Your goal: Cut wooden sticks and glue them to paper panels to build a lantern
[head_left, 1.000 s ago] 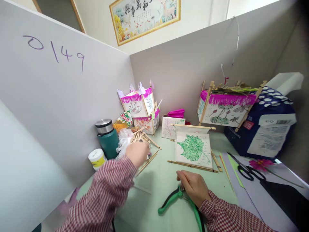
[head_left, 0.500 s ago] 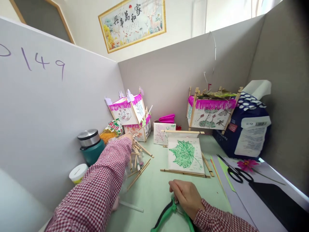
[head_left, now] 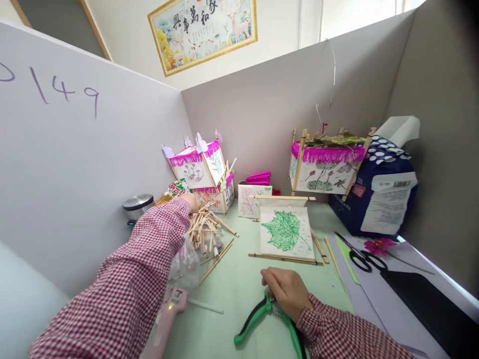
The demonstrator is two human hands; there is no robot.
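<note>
My left hand (head_left: 190,201) reaches far forward, beside a heap of short wooden sticks (head_left: 204,227) and in front of a paper lantern with pink fringe (head_left: 194,172). Its fingers are turned away and hidden, so whether they grip anything does not show. My right hand (head_left: 287,293) is closed over the head of green-handled pliers (head_left: 258,314), whose handles spread toward me on the table. Just beyond it lies a panel with a green leaf print (head_left: 286,232), framed by sticks. Under my left sleeve rests a pink glue gun (head_left: 170,319) with a clear glue stick.
At the right are black scissors (head_left: 361,259), a pink flower (head_left: 379,246), paper sheets (head_left: 377,314) and a blue tissue pack (head_left: 389,194). A second fringed lantern (head_left: 325,169) stands behind the panel. A steel-lidded flask (head_left: 138,203) is at left. Grey partitions (head_left: 280,109) enclose the table.
My left hand and forearm have shifted left, uncovering more of the stick heap and the glue gun, and covering more of the flask. My right hand stays at the pliers.
</note>
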